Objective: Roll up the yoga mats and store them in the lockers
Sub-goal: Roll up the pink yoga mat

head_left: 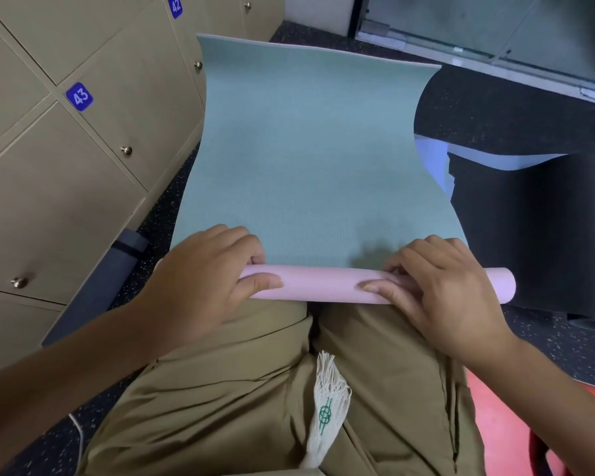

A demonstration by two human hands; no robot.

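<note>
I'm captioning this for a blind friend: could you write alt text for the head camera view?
A person's left hand and right hand grip the pink rolled end of a green yoga mat lying flat ahead on dark speckled floor. Beige lockers numbered 42 and 43 stand to the left, a rolled grey mat at their base; a black mat lies right.

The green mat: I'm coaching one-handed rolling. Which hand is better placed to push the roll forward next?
Neither clearly: left hand and right hand both grip the pink roll near its ends, so the green mat rolls best with both.
</note>
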